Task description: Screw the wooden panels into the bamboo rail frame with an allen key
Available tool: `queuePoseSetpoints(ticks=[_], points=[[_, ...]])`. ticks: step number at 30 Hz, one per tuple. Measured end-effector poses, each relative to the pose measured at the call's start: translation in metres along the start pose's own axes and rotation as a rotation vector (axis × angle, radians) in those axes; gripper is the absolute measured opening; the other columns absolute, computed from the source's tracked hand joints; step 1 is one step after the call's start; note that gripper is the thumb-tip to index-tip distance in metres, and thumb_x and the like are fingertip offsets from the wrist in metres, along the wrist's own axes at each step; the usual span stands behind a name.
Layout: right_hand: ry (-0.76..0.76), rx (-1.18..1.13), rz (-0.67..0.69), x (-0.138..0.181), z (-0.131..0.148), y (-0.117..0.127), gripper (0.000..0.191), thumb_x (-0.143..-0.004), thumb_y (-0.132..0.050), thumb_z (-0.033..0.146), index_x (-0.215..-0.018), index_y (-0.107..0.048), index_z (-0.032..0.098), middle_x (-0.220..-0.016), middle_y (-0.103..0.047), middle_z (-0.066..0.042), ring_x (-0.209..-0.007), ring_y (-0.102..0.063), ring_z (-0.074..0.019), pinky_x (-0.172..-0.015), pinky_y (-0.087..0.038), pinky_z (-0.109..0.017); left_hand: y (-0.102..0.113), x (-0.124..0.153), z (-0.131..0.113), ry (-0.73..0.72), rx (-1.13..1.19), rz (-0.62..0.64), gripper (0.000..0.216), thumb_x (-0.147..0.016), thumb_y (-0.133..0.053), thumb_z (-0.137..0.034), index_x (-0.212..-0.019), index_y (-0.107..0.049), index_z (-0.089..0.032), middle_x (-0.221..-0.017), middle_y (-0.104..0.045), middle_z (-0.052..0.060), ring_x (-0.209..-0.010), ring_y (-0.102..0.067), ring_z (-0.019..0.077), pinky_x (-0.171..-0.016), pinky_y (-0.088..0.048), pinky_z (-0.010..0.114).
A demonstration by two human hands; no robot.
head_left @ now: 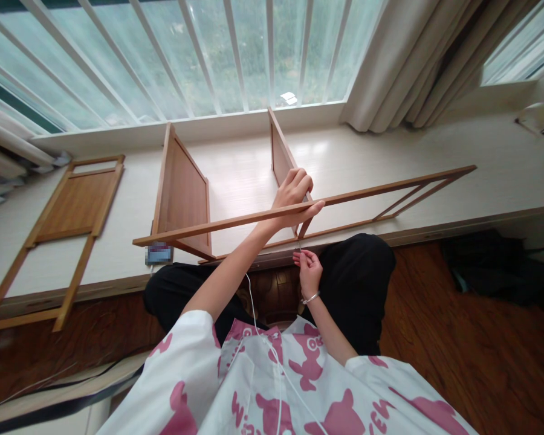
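My left hand [295, 194] is wrapped around a long wooden rail [208, 227] that lies across two upright wooden panels, the left panel [184, 193] and the right panel [281, 154], on a pale window platform [358, 163]. Just below the rail, my right hand [308, 269] pinches a small thin metal tool or screw [300, 244] pointing up at the joint; I cannot make out which. The rail continues to the right as a slim wooden frame [417, 187]. I sit cross-legged in black trousers against the platform's edge.
Another wooden frame panel [68, 211] lies flat on the platform at the left. A small blurred object [158, 254] rests at the platform's edge. Curtains [403, 66] hang at the right of the barred window. Dark bags [494, 266] sit on the wooden floor, right.
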State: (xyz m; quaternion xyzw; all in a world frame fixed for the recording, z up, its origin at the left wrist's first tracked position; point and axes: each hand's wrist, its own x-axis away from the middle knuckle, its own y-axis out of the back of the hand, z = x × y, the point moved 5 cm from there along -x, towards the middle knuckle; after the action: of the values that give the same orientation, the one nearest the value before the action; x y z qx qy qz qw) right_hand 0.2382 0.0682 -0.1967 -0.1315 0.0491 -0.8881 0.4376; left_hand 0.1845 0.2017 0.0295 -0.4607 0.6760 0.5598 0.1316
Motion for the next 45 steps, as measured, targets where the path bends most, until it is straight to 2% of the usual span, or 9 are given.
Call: queuePoseSetpoints(ticks=[13,17,20,25,32,37,40,45], points=[[0.085,0.201,0.029,0.002,0.006,0.003,0.030,-0.079,-0.048,0.039,-0.097,-0.055,0.015,-0.082,-0.067,-0.006,-0.066,-0.060,-0.0136,-0.059,-0.047,-0.026,-0.001,-0.003,0.000,-0.082,-0.047,0.050,0.046,-0.072,-0.038,-0.065,-0.075,-0.042,-0.019,-0.081,-0.044,0.006,-0.090,-0.044,0.0230,-0.079,-0.039,0.041],[0.163,0.374,0.044,0.001,0.014,0.009,0.026,-0.080,-0.049,0.037,-0.095,-0.061,0.020,-0.082,-0.065,-0.004,-0.070,-0.059,-0.0149,-0.071,-0.046,-0.030,-0.002,-0.002,0.000,-0.070,-0.046,0.033,0.047,-0.072,-0.037,-0.066,-0.075,-0.041,-0.019,-0.081,-0.044,0.005,-0.090,-0.043,0.0221,-0.079,-0.039,0.040],[0.265,0.465,0.050,0.000,0.027,0.014,0.020,-0.078,-0.053,0.034,-0.091,-0.065,0.023,-0.083,-0.062,-0.004,-0.081,-0.055,-0.0174,-0.084,-0.040,-0.032,-0.002,-0.001,-0.001,-0.063,-0.031,0.009,0.046,-0.071,-0.039,-0.065,-0.074,-0.042,-0.020,-0.080,-0.044,0.005,-0.089,-0.044,0.0225,-0.078,-0.038,0.040],[0.333,0.557,0.089,-0.002,0.041,0.017,0.013,-0.078,-0.055,0.031,-0.084,-0.065,0.026,-0.080,-0.055,-0.005,-0.085,-0.050,-0.0189,-0.086,-0.037,-0.032,-0.002,-0.001,-0.001,-0.053,-0.022,-0.006,0.045,-0.070,-0.042,-0.065,-0.074,-0.045,-0.020,-0.080,-0.045,0.006,-0.090,-0.045,0.0236,-0.078,-0.039,0.041],[0.256,0.510,0.171,-0.008,0.034,0.010,0.013,-0.078,-0.054,0.033,-0.077,-0.062,0.023,-0.078,-0.060,-0.005,-0.078,-0.052,-0.0189,-0.083,-0.036,-0.031,-0.001,-0.002,-0.003,-0.041,-0.018,0.000,0.046,-0.070,-0.041,-0.065,-0.074,-0.045,-0.020,-0.081,-0.046,0.006,-0.091,-0.045,0.0234,-0.078,-0.039,0.040],[0.183,0.547,0.162,-0.012,0.028,0.011,0.021,-0.077,-0.053,0.034,-0.093,-0.056,0.021,-0.061,-0.060,0.001,-0.059,-0.054,-0.0154,-0.067,-0.040,-0.028,-0.002,-0.001,-0.002,-0.031,-0.026,0.009,0.048,-0.071,-0.038,-0.066,-0.075,-0.043,-0.019,-0.081,-0.046,0.006,-0.091,-0.045,0.0236,-0.078,-0.039,0.041],[0.086,0.381,0.170,-0.014,0.021,0.010,0.026,-0.077,-0.054,0.035,-0.096,-0.049,0.019,-0.056,-0.059,0.003,-0.052,-0.054,-0.0131,-0.056,-0.041,-0.025,-0.003,-0.001,-0.002,-0.035,-0.023,0.010,0.048,-0.071,-0.037,-0.066,-0.075,-0.043,-0.019,-0.081,-0.046,0.007,-0.092,-0.045,0.0238,-0.079,-0.039,0.041],[-0.189,-0.081,0.209,-0.017,0.003,0.006,0.022,-0.072,-0.061,0.030,-0.084,-0.046,0.020,-0.056,-0.059,0.004,-0.049,-0.053,-0.0085,-0.046,-0.040,-0.018,-0.002,-0.001,-0.003,-0.050,-0.017,0.014,0.047,-0.072,-0.038,-0.065,-0.075,-0.044,-0.019,-0.082,-0.046,0.007,-0.092,-0.045,0.0240,-0.078,-0.038,0.041]])
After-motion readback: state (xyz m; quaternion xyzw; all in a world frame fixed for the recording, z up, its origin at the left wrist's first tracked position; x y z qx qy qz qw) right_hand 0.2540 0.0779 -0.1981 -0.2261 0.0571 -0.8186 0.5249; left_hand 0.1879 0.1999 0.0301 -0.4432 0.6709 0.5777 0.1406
